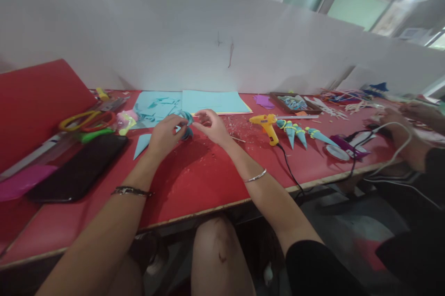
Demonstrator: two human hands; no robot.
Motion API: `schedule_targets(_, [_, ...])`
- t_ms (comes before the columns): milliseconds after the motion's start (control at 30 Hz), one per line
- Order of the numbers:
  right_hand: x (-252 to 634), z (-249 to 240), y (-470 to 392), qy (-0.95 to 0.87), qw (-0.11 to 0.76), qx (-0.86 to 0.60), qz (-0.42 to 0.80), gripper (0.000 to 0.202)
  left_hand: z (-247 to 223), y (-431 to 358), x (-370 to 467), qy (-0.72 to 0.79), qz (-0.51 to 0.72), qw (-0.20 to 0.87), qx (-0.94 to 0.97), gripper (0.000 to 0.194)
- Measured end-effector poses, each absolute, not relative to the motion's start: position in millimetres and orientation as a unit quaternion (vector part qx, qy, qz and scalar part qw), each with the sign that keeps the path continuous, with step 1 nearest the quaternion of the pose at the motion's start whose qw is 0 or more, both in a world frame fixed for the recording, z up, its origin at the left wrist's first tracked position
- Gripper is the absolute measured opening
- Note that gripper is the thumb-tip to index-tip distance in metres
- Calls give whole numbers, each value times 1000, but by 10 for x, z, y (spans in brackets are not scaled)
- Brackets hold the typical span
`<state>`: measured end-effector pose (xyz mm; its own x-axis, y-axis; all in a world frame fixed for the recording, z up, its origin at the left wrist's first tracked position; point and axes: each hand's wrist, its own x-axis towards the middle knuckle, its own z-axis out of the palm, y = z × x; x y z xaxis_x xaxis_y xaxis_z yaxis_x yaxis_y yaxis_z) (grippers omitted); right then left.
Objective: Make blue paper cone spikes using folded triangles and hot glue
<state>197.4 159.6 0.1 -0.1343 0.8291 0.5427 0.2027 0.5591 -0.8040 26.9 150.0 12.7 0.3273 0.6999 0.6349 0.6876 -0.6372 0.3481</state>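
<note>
A curled piece of teal-blue paper [186, 116] is pinched in the fingers of my left hand [165, 133], above the red table. My right hand [213, 126] is beside it, thumb and forefinger curved apart, with the fingertips at the paper's right edge; whether they touch it I cannot tell. Part of the paper is hidden behind my left fingers. A blue paper cone [141, 145] lies just left of my left wrist. Behind my hands are blue sheets [212, 102] and a scatter of small cut blue pieces [160, 106].
A yellow glue gun [266, 126] with a black cord lies right of my hands, near several decorated blue cones [301, 136]. At left are scissors [99, 121] and a black phone [81, 166]. A tray [306, 109] stands behind. Another person's hands [396, 126] are at far right.
</note>
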Motion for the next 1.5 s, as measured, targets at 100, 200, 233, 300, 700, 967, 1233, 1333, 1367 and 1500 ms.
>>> schedule_targets(100, [1977, 0, 1593, -705, 534, -372, 282, 29, 146, 1477, 285, 419, 391, 11, 819, 14])
schedule_targets(200, [1977, 3, 1590, -714, 524, -377, 271, 28, 161, 1453, 302, 418, 387, 19, 822, 15])
schedule_targets(233, [1977, 4, 1590, -715, 524, -378, 266, 26, 164, 1448, 305, 419, 385, 21, 822, 15])
schedule_targets(300, [1977, 5, 1594, -716, 526, -380, 257, 24, 166, 1442, 307, 420, 383, 24, 823, 16])
schedule_targets(700, [1975, 2, 1610, -712, 535, -394, 226, 14, 146, 1453, 302, 410, 391, 14, 824, 19])
schedule_targets(967, [2010, 34, 1613, -670, 530, -481, 198, 6, 106, 1475, 284, 400, 353, -16, 846, 22])
schedule_targets(1233, [1992, 59, 1577, -677, 531, -433, 268, 15, 111, 1457, 293, 412, 330, -49, 848, 24])
schedule_targets(1333, [1983, 38, 1580, -695, 510, -425, 276, 18, 117, 1447, 297, 430, 354, -46, 829, 24])
schedule_targets(1367, [1982, 27, 1585, -702, 502, -425, 274, 19, 118, 1445, 299, 434, 360, -44, 825, 24])
schedule_targets(1500, [1986, -12, 1611, -715, 489, -423, 265, 21, 128, 1442, 304, 434, 359, -37, 825, 23])
